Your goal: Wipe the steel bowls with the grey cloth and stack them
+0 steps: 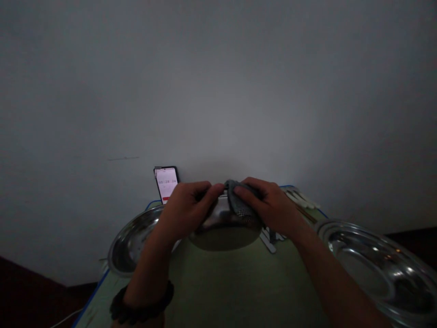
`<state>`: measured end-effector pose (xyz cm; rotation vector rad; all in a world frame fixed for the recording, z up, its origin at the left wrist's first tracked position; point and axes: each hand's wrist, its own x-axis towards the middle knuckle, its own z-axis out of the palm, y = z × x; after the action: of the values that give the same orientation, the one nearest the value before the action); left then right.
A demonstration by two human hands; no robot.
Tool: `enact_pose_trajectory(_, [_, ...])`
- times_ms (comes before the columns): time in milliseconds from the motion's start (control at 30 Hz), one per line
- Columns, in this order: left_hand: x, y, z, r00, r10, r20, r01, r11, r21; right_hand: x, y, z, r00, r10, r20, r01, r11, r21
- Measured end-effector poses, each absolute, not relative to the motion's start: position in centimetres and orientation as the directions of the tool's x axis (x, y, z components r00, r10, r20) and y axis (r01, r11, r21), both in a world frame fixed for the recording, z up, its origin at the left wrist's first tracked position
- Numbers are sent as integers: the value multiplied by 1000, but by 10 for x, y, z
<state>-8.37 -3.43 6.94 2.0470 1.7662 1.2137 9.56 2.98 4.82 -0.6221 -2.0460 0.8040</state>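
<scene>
Both hands hold a shiny metal bowl (221,228) above the table, tilted so that its curved side faces me. My left hand (191,202) is closed on its far left rim, thumb on top. On the right, my right hand (268,200) pinches a grey cloth (239,202) over the rim, with the thumb pressed on the cloth. The fingers behind the bowl are hidden. A black band (141,303) sits on my left wrist.
A metal basin (118,246) stands at the left, and a larger metal basin (372,291) at the right. White-handled cutlery (302,199) lies at the back right, with flat utensils (268,241) nearer. A phone (166,182) showing a timer leans on the wall (218,91).
</scene>
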Motion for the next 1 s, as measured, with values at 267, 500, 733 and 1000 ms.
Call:
enact_pose_trajectory(267, [-82, -18, 61, -635, 728, 257, -22, -350, 936, 95, 60, 30, -116, 920, 373, -338, 317, -886])
enact_pose_trajectory(500, [-89, -22, 65, -524, 808, 268, 208, -184, 961, 96, 58, 28, -181, 921, 345, -254, 295, -921])
enact_pose_trajectory(733, [-89, -29, 65, -56, 965, 256, 634, -164, 756, 91, 43, 36, -538, 700, 469, 45, 579, -814])
enact_pose_trajectory(1000, [-94, -18, 62, -569, 813, 124, -112, -226, 968, 87, 61, 25, -197, 907, 374, -335, 296, -894])
